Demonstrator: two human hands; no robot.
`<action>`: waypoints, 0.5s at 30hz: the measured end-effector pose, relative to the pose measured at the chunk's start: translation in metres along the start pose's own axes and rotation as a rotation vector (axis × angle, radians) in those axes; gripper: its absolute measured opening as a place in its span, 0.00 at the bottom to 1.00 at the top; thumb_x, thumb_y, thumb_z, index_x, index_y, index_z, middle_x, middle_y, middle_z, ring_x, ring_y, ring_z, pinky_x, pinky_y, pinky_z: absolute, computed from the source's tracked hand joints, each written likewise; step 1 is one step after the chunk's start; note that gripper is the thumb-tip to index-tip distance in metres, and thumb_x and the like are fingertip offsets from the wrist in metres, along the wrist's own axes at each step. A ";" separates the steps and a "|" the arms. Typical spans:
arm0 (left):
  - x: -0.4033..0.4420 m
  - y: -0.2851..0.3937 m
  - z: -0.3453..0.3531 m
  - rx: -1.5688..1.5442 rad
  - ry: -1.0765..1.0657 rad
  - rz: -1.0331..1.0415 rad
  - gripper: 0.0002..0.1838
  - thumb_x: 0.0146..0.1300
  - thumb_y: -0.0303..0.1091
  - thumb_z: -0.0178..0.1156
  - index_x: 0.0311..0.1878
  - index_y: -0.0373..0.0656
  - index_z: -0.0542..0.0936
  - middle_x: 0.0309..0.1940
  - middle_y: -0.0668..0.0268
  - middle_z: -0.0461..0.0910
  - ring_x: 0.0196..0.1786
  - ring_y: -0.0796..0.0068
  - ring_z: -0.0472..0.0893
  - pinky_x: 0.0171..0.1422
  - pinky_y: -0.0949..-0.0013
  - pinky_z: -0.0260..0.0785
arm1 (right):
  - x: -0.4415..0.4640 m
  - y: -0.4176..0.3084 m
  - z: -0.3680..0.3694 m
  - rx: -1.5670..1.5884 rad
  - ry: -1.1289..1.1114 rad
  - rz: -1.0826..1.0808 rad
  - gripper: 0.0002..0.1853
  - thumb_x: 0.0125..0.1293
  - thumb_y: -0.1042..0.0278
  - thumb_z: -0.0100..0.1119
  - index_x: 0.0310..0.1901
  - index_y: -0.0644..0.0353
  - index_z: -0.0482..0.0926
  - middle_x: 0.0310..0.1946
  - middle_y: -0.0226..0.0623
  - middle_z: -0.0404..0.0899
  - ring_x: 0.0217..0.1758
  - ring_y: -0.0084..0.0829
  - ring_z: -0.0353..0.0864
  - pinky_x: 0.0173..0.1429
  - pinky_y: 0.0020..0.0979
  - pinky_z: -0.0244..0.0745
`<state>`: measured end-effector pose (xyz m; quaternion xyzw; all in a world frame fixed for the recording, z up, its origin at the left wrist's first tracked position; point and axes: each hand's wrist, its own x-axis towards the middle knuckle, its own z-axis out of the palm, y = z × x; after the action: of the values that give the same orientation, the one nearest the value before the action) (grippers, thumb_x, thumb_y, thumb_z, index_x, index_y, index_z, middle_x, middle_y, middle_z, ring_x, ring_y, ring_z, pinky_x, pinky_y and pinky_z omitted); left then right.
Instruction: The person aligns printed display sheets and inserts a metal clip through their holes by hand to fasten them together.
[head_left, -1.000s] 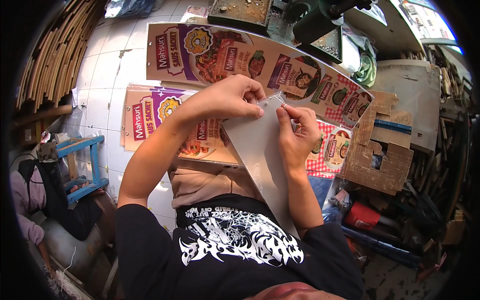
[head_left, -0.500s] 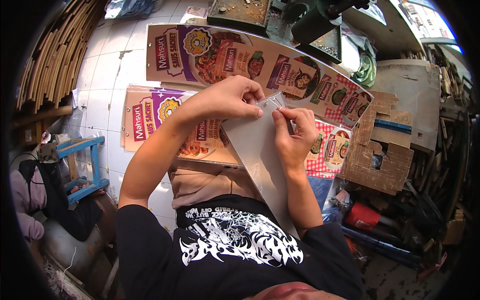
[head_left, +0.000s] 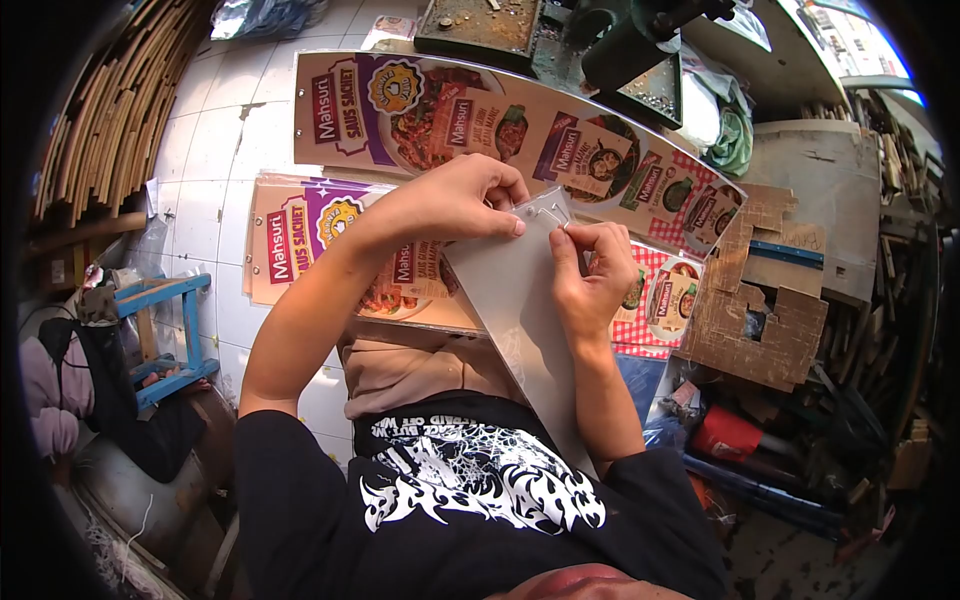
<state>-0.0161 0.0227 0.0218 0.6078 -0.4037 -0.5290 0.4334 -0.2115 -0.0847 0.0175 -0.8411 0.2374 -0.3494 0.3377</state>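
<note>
A long grey panel (head_left: 520, 290) with clear plastic at its top corner slants from my lap up to my hands. My left hand (head_left: 478, 198) is closed on the panel's upper left edge, thumb on its face. Just right of the corner, my right hand (head_left: 592, 262) pinches the end of a thin bent white wire (head_left: 548, 212) that lies over the corner. Printed Mahsuri panels are under and beyond my hands: a stack (head_left: 275, 237) nearer me and a long panel (head_left: 340, 105) farther off.
A green machine (head_left: 620, 55) with metal trays stands at the top. Brown cardboard (head_left: 770, 340) lies at the right, above a red object (head_left: 725, 432). A blue frame (head_left: 165, 290) and a partly visible person (head_left: 65, 385) are at the left. Wood strips (head_left: 120, 100) fill the upper left.
My right hand has moved slightly down and left along the panel with the wire end, and more of the wire shows over the corner. My left hand has hardly moved.
</note>
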 end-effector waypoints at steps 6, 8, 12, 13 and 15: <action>0.000 0.002 -0.001 0.026 -0.002 0.005 0.17 0.61 0.32 0.74 0.49 0.32 0.82 0.31 0.70 0.80 0.36 0.84 0.76 0.41 0.75 0.68 | 0.001 -0.001 0.004 0.032 0.067 -0.022 0.06 0.57 0.79 0.75 0.33 0.62 0.84 0.30 0.37 0.83 0.34 0.35 0.78 0.39 0.33 0.72; 0.000 0.000 0.000 0.020 0.002 0.008 0.18 0.60 0.32 0.74 0.49 0.32 0.82 0.31 0.71 0.80 0.36 0.84 0.76 0.41 0.75 0.68 | 0.002 -0.002 0.004 0.020 0.051 -0.050 0.07 0.57 0.78 0.75 0.33 0.62 0.84 0.30 0.36 0.83 0.34 0.35 0.78 0.39 0.33 0.72; 0.000 0.001 0.000 0.020 0.009 0.010 0.17 0.60 0.32 0.74 0.48 0.33 0.82 0.32 0.71 0.80 0.36 0.84 0.76 0.41 0.75 0.68 | 0.002 -0.001 0.005 0.023 0.056 -0.073 0.06 0.57 0.78 0.75 0.33 0.62 0.84 0.29 0.36 0.83 0.34 0.35 0.77 0.40 0.33 0.72; 0.000 0.001 0.000 0.021 0.009 0.011 0.17 0.60 0.32 0.74 0.48 0.33 0.82 0.32 0.71 0.80 0.36 0.84 0.76 0.41 0.75 0.68 | 0.002 -0.001 0.005 0.015 0.053 -0.082 0.07 0.57 0.78 0.75 0.33 0.62 0.84 0.29 0.36 0.83 0.34 0.35 0.77 0.40 0.33 0.72; 0.000 0.000 0.000 0.015 0.006 0.008 0.17 0.60 0.32 0.74 0.48 0.33 0.82 0.32 0.71 0.80 0.37 0.84 0.76 0.41 0.76 0.68 | 0.003 -0.002 0.005 0.007 0.048 -0.093 0.07 0.57 0.78 0.75 0.33 0.62 0.84 0.29 0.35 0.83 0.34 0.35 0.77 0.40 0.33 0.72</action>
<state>-0.0161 0.0225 0.0221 0.6110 -0.4087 -0.5225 0.4320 -0.2057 -0.0834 0.0173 -0.8414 0.2049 -0.3858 0.3182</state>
